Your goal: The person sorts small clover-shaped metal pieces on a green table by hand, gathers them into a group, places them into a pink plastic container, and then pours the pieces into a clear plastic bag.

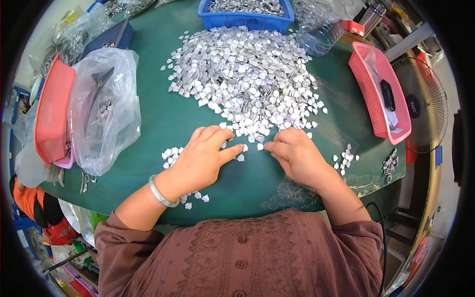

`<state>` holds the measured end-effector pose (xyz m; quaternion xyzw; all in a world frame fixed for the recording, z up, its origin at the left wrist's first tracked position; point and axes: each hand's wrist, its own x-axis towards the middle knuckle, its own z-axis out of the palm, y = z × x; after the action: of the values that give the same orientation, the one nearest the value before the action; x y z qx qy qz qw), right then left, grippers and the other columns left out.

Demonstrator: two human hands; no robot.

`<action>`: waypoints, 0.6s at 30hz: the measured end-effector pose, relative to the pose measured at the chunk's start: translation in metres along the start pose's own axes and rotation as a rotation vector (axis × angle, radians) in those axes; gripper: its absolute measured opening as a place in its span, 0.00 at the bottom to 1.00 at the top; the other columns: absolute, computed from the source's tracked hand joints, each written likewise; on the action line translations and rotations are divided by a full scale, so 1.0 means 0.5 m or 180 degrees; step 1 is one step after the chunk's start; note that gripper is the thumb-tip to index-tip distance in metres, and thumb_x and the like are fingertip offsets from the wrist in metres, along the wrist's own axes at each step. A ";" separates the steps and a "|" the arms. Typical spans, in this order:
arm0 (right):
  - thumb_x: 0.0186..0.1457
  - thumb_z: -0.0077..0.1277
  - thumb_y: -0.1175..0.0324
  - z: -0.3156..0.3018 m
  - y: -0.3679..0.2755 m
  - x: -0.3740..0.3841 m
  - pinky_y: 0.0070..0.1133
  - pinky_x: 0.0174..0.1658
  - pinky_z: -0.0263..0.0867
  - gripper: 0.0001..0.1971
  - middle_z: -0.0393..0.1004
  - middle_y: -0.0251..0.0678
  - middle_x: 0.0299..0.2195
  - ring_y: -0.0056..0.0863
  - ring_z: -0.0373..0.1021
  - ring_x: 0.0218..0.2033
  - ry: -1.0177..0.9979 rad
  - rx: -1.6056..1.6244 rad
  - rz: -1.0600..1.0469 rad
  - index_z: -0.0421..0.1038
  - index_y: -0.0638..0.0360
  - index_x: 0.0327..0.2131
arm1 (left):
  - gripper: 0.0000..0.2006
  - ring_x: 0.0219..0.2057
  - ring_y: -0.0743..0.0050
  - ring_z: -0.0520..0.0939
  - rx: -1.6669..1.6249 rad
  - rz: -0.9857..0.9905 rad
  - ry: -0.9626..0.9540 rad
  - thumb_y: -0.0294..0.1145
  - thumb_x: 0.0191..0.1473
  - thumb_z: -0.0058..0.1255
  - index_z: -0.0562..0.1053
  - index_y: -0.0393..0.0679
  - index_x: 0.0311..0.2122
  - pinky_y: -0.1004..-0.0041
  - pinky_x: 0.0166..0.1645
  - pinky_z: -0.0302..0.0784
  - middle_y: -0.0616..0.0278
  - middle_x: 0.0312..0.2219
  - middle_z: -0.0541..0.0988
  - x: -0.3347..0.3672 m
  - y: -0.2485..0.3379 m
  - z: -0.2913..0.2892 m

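Observation:
A big heap of small silver, leaf-shaped metal pieces [242,74] covers the middle of the green table. At the heap's near edge my left hand [203,156] lies palm down, its thumb and index finger apart. Loose pieces lie by its fingertips, and the thumb tip is beside one. My right hand [299,156] faces it, fingers bent and pointing left, thumb slightly apart. A single silver piece [260,147] lies just off its fingertips; whether they touch cannot be told. Smaller groups of pieces lie beside my left wrist [171,156] and right of my right forearm [346,158].
A blue bin [247,20] of metal parts stands behind the heap. Left are a clear plastic bag [116,123] and a pink basket [52,109]. A pink basket [381,91], a fan [425,104], a clear plastic bottle [319,39] and small dark metal parts [390,165] are right.

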<state>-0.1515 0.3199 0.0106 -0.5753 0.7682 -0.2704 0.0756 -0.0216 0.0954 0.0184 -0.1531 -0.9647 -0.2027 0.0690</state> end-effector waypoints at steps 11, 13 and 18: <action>0.43 0.48 0.77 -0.008 -0.008 0.009 0.27 0.42 0.61 0.13 0.67 0.34 0.29 0.33 0.65 0.36 0.0028 -0.0350 0.0101 0.77 0.59 0.35 | 0.19 0.46 0.55 0.71 0.0045 -0.0055 0.0006 0.19 0.42 0.49 0.77 0.45 0.43 0.63 0.52 0.65 0.55 0.43 0.71 0.021 0.021 0.013; 0.44 0.48 0.77 0.002 -0.010 0.023 0.27 0.42 0.60 0.13 0.67 0.34 0.29 0.33 0.65 0.36 0.0144 -0.0421 0.0092 0.77 0.58 0.35 | 0.19 0.46 0.55 0.71 -0.0024 -0.0028 -0.0028 0.19 0.42 0.49 0.77 0.45 0.42 0.63 0.52 0.65 0.54 0.43 0.71 0.021 0.020 0.013; 0.43 0.48 0.77 0.002 -0.006 0.022 0.27 0.41 0.60 0.13 0.67 0.34 0.29 0.33 0.65 0.36 0.0091 -0.0525 0.0086 0.77 0.57 0.35 | 0.21 0.45 0.55 0.71 -0.0046 -0.0110 0.0109 0.18 0.41 0.48 0.76 0.44 0.45 0.63 0.52 0.65 0.55 0.43 0.71 0.016 0.020 0.017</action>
<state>-0.1521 0.3087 0.0136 -0.5652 0.7966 -0.2134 0.0207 -0.0267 0.1097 0.0162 -0.1334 -0.9644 -0.2135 0.0808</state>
